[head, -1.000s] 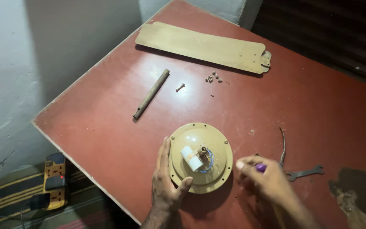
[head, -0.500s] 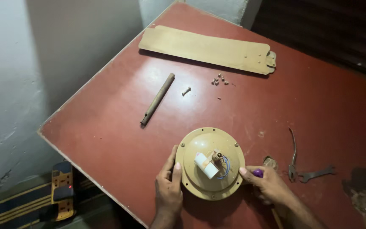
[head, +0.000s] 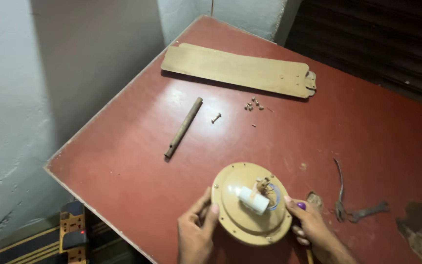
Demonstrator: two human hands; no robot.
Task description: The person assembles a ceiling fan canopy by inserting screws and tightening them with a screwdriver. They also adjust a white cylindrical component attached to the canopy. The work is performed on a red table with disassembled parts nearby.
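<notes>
— Count? 
— One round tan metal fan motor housing [head: 251,209], near the red table's [head: 123,161] front edge. One flat fan blade [head: 238,70], one rusty tube [head: 184,127], several loose screws [head: 254,104] beyond it.
— Grip? 
— Left hand [head: 195,232] and right hand [head: 313,227] clasp the housing's rim.

- Round tan fan motor housing [head: 251,204] lies flat on the red table, near its front edge, domed side up.
- Your hands grip its rim from both sides (left at one edge, right at the other).
- White cylinder [head: 254,200] sits tilted at its centre, beside a short shaft with thin wires.
- Small screws dot the rim.
</notes>
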